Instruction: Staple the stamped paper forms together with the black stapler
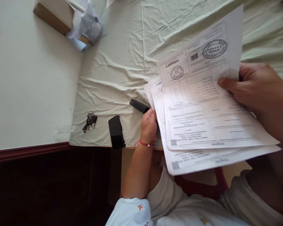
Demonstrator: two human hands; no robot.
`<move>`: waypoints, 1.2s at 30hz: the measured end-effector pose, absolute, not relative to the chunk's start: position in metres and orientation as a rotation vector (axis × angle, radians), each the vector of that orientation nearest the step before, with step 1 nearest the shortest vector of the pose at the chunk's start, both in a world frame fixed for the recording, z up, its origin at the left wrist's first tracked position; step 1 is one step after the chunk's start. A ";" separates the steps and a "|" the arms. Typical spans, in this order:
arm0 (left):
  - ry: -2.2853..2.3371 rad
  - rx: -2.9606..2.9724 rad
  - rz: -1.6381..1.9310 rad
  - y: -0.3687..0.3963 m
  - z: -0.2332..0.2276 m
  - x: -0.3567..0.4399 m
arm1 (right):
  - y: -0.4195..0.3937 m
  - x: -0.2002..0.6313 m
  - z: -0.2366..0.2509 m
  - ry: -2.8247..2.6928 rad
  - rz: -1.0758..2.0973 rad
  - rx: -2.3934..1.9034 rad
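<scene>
Above the right part of the pale green cloth-covered bench (pixel 115 72), several white rectangular printed paper sheets (pixel 198 110) overlap, tilted and fanned. My right hand (pixel 256 83) is closed on their right edge, thumb in front, fingers behind. My left hand (pixel 149 125) is curled at their left edge; its fingertips are hidden, so I cannot tell whether it grips them. The step in hand appears to be leafing through the sheets; further handling would call for a steady pinch. At far left, a brown cardboard box (pixel 58 15) adjoins a translucent plastic bag (pixel 91 28); I cannot make out the contents of either.
</scene>
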State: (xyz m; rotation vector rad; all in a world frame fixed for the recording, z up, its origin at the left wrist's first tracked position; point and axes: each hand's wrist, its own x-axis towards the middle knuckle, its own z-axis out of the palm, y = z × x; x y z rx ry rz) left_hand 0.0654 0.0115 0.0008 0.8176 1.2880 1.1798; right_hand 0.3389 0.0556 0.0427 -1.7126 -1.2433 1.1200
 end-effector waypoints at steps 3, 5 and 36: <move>1.295 0.794 1.264 0.012 0.001 0.067 | 0.063 0.333 0.036 -1.313 1.006 -1.757; 1.295 0.775 1.296 0.013 0.001 0.067 | 0.066 0.333 0.031 -1.329 0.988 -1.738; 1.237 0.814 1.299 0.010 -0.009 0.057 | 0.070 0.335 0.008 -1.399 1.021 -1.650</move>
